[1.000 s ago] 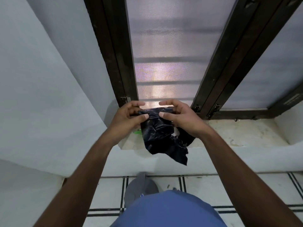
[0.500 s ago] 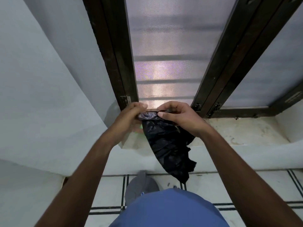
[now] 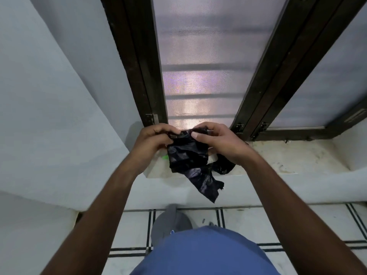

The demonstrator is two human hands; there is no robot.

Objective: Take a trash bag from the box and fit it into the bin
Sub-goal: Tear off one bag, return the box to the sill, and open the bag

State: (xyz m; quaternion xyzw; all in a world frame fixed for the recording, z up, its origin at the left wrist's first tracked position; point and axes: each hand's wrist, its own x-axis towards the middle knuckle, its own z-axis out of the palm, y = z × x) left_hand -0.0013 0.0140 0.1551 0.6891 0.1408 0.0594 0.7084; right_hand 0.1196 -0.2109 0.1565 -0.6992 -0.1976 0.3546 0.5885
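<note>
above the window ledge [image 3: 278,161], a left hand [image 3: 153,139] and right hand [image 3: 218,141] pinch the top edge of a black trash bag [image 3: 190,157]; below the grip it hangs crumpled, light, limp and likely slippery, best worked open at that pinched edge.

Glossy black trash bag [image 3: 188,157] against frosted grey-lilac window glass [image 3: 200,80].
Dark brown window frame [image 3: 137,62]; white floor tiles [image 3: 244,225], black double lines.
</note>
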